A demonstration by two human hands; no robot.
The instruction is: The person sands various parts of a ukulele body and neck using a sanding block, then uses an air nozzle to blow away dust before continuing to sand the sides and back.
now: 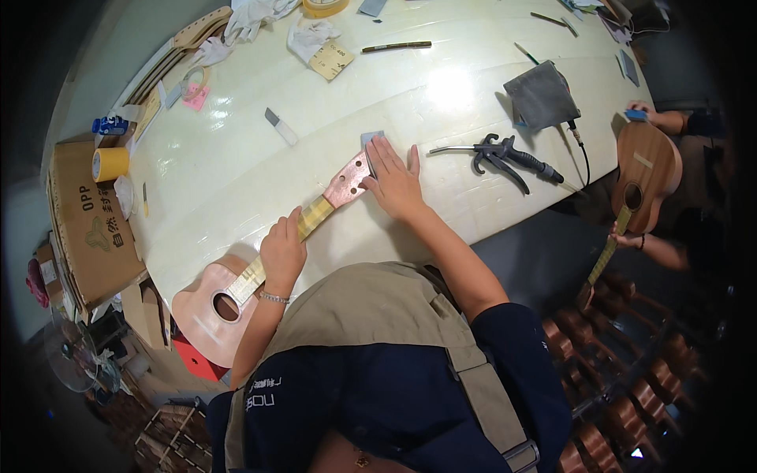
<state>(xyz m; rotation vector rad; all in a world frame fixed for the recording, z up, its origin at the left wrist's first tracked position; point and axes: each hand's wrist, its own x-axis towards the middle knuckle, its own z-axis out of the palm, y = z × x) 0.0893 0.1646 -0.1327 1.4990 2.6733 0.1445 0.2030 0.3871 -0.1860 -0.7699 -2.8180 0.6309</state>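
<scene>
An unfinished ukulele (199,319) lies slantwise at the table's near edge, its body to the left and its headstock toward the middle. Yellow tape covers parts of the fretboard. My left hand (284,251) is closed over the neck, fingers wrapped across it. At the headstock (344,183), my right hand (394,183) lies with fingers stretched forward and thumb by the edge. Under those fingers is a piece of grey sandpaper (367,138), pressed along the headstock's right side. The palm side of the right hand is hidden.
Right of my hand lie an air blow gun (505,155) and a dark square block (542,94). A knife blade (280,126), a marker (397,47) and white gloves (311,39) lie farther back. A cardboard box (95,225) stands left. At right a co-worker holds another ukulele (646,169).
</scene>
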